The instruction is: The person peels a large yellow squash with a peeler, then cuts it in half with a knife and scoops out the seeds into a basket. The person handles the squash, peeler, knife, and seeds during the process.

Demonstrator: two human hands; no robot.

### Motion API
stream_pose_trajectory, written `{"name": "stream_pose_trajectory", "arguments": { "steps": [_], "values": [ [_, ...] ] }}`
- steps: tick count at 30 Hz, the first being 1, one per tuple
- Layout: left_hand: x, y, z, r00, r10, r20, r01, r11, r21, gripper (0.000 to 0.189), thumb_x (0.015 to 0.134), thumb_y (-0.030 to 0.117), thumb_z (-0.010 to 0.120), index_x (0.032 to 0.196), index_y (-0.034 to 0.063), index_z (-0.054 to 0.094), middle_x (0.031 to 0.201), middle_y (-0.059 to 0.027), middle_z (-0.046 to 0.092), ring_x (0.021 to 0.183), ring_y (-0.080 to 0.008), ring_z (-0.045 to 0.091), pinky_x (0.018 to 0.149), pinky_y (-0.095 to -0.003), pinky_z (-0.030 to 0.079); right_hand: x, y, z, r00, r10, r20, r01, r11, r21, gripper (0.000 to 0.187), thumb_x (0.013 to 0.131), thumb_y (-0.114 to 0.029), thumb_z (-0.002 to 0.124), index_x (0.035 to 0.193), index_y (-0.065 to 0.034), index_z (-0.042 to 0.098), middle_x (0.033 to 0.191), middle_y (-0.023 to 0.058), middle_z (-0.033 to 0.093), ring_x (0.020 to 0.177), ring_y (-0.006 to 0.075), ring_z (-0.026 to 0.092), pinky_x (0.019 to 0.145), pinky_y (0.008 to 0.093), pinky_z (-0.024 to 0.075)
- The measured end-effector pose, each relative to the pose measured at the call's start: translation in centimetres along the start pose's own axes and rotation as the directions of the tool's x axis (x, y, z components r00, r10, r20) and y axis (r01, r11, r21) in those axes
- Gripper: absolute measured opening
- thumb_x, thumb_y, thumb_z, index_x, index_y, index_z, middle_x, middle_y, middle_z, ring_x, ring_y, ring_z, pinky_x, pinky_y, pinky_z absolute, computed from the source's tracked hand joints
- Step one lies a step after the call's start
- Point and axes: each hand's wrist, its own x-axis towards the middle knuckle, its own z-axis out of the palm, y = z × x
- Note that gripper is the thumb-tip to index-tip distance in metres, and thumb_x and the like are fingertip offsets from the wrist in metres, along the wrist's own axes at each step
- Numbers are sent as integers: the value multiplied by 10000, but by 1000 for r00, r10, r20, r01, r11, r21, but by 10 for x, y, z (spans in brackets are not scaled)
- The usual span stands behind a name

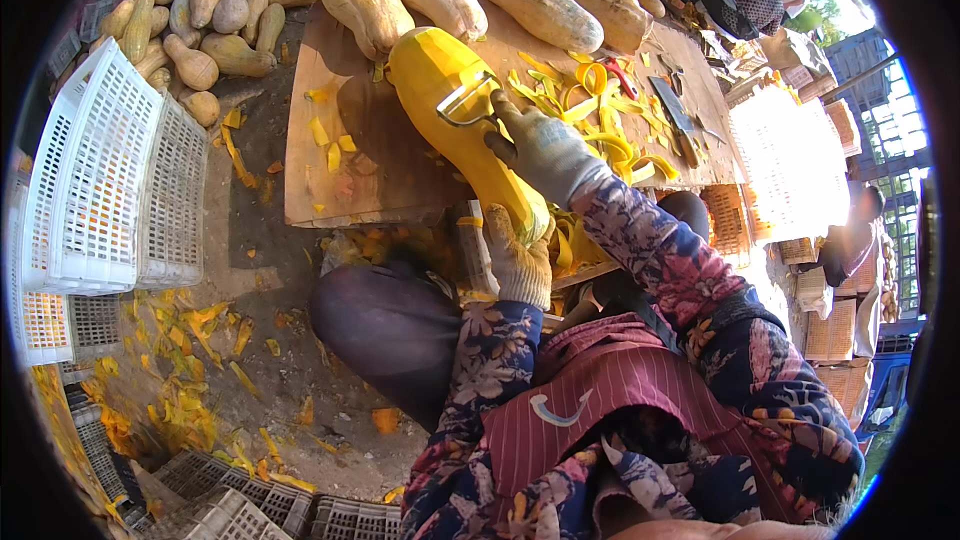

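Note:
A large peeled yellow squash [450, 112] lies slanted over a wooden board [360, 180], its narrow end towards me. My left hand [517, 262], in a knitted glove, grips that narrow end from below. Gloved as well, my right hand [547, 139] holds a wide metal peeler [469, 99] whose blade rests on or just over the squash's thick part. The peeler's handle is mostly hidden in my fingers. Curled yellow peelings [607, 116] are heaped on the board beside my right hand.
Several unpeeled squashes [540, 7] line the board's far edge. A knife [675, 116] and a red-handled peeler [621, 79] lie on its right. White plastic crates [90, 180] stand at left, near piled squashes [217, 22]. Peel scraps [180, 375] litter the ground. Other people [750, 0] are at upper right.

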Motion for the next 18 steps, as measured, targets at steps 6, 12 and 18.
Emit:
{"name": "stream_pose_trajectory", "arguments": {
  "steps": [6, 12, 18],
  "values": [
    [5, -1, -5, 1000, -26, 18, 25, 1000, 7, 601, 947, 414, 734, 1440, 166, 499, 1400, -67, 590, 1205, -261, 614, 883, -459, 597, -189, 48, 33, 949, 121, 291, -202, 942, 268, 611, 1044, -350, 532, 1558, -74, 349, 997, 260, 691, 911, 436, 693, 807, 510, 546],
    [0, -2, -1, 998, -51, -41, 49, 998, -49, 637, 915, 430, 767, 1456, 209, 516, 1423, -17, 590, 1282, -275, 562, 1020, -583, 493, -153, 53, -2, 963, 210, 171, -265, 863, 431, 594, 1003, -280, 636, 1526, -85, 435, 999, 225, 728, 930, 345, 741, 824, 417, 564],
    [4, -4, -6, 998, -42, -53, 39, 998, -44, 655, 884, 461, 789, 1447, 246, 532, 1428, 4, 595, 1279, -262, 562, 1007, -555, 488, 114, 30, -31, 994, 66, 88, -89, 953, 290, 595, 992, -446, 595, 1442, -62, 533, 1204, 258, 693, 1110, 375, 677, 977, 428, 518]
  ]
}}
